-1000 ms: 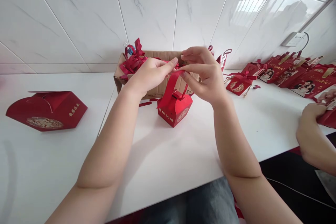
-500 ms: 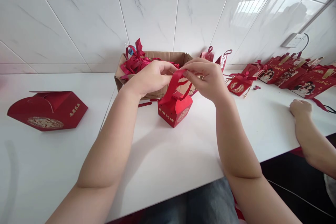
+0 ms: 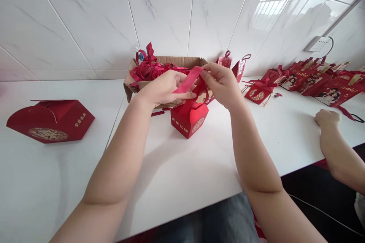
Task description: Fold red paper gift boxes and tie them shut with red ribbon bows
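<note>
- small red box (image 3: 182, 121): upright on the table (image 3: 194, 174), one corner facing the near edge, curved flaps folded in over the top; gold characters on its left face, a round gold emblem on the right.
- red ribbon (image 3: 189, 79): flat, smooth (pinker where light catches it), raised above the box, one stretch slanting down to the left.
</note>
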The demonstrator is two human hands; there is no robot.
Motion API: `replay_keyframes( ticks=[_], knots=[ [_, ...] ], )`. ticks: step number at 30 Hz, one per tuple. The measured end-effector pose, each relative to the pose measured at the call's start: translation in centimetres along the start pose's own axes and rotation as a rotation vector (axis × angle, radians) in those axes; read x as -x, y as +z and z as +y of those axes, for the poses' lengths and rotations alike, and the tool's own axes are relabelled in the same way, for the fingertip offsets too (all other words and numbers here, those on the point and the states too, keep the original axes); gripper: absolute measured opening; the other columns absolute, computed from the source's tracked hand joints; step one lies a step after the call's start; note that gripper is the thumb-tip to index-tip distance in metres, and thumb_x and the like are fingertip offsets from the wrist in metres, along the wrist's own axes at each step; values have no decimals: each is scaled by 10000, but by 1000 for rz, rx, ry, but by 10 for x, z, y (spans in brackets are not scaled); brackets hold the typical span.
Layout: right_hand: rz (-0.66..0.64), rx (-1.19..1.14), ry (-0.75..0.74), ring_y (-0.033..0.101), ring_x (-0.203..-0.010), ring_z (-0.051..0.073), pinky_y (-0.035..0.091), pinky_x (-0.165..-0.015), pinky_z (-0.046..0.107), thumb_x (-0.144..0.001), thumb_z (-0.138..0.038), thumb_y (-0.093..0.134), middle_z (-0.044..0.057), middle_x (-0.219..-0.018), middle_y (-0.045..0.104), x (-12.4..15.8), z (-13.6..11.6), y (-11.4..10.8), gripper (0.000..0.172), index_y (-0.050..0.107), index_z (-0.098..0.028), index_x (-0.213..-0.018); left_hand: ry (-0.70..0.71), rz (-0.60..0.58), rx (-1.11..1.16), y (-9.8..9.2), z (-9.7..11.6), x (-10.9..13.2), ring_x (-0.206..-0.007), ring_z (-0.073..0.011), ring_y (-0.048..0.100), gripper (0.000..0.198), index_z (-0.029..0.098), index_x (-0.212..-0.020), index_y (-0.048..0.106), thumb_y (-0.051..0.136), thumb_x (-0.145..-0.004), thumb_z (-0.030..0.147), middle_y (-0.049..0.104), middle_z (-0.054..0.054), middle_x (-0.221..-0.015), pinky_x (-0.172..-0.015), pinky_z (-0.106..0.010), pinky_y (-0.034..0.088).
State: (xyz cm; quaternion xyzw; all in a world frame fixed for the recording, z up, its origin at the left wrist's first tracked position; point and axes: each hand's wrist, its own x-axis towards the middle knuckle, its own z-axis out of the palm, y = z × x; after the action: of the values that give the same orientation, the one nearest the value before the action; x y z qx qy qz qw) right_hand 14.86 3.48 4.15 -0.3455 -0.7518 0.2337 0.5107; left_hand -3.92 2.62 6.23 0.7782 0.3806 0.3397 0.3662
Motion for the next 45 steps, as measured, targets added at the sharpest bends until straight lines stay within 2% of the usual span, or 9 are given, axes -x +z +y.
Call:
replay_keyframes(
  ticks=[3, 9, 13, 16, 18, 26, 31, 37, 45],
  knots=[
    [8, -46, 27, 605, -636, 131, 517, -562, 266, -868, -504, 561, 4, -711, 646, -1, 0, 1, 289, 648, -230, -838, 53, -115, 15, 0, -2, -1, -817, -220, 644, 198, 196, -795, 622, 730, -687, 320, 661, -21, -834, -735, -358, 518],
    [0, -124, 52, 620, -664, 124, 525, -555, 248, -834, -510, 607, 4, -725, 648, 0, -8, 0, 298, 656, -216, -826, 12, -105, 11, 8, -8, -6, -710, -175, 638, 168, 188, -761, 592, 710, -704, 293, 653, -8, -740, -699, -331, 510],
    [-51, -165, 51, 652, -735, 138, 556, -588, 255, -848, -517, 584, 12, -777, 670, 2, -13, -2, 315, 670, -219, -901, 7, 116, -165, 14, -10, -12, -664, -159, 587, 192, 169, -656, 595, 681, -716, 330, 622, -9, -663, -626, -292, 477],
    [-54, -147, 45, 667, -797, 152, 578, -644, 268, -847, -524, 582, 10, -806, 683, 3, -14, -4, 325, 682, -230, -945, 50, 292, -287, 15, -10, -15, -716, -162, 577, 130, 168, -667, 613, 654, -721, 279, 628, -25, -732, -636, -290, 462],
    [-40, -123, 42, 669, -822, 158, 584, -680, 278, -845, -528, 584, 9, -817, 687, 4, -15, -4, 331, 690, -231, -946, 98, 347, -351, 14, -10, -16, -765, -167, 578, 66, 175, -679, 608, 630, -722, 220, 635, -33, -786, -658, -292, 458],
    [-93, -154, 57, 663, -900, 183, 579, -763, 328, -844, -556, 567, 22, -862, 693, 6, -17, -8, 369, 705, -233, -960, 153, 304, -214, 17, -12, -15, -664, -127, 605, 73, 189, -779, 502, 570, -754, 186, 632, -5, -817, -570, -250, 460],
    [-89, -220, 96, 654, -955, 187, 581, -781, 331, -836, -529, 598, 35, -900, 679, 4, -17, -10, 346, 690, -215, -948, 217, 340, -278, 14, -11, -13, -683, -134, 619, 85, 189, -771, 508, 544, -744, 117, 608, 9, -758, -604, -265, 484],
    [-19, -292, 159, 660, -956, 174, 583, -757, 297, -843, -514, 600, 27, -894, 660, 1, -17, -10, 316, 623, -204, -786, 228, 318, -265, 6, -5, -6, -785, -155, 650, 107, 187, -793, 546, 607, -735, 120, 630, 6, -797, -726, -312, 545],
    [17, -307, 198, 659, -927, 158, 571, -755, 282, -846, -514, 595, 28, -884, 659, 2, -18, -9, 310, 612, -208, -796, 212, 193, -263, -4, 10, 8, -798, -167, 667, 73, 184, -785, 620, 673, -741, 209, 676, -14, -820, -728, -310, 572]
  ],
)
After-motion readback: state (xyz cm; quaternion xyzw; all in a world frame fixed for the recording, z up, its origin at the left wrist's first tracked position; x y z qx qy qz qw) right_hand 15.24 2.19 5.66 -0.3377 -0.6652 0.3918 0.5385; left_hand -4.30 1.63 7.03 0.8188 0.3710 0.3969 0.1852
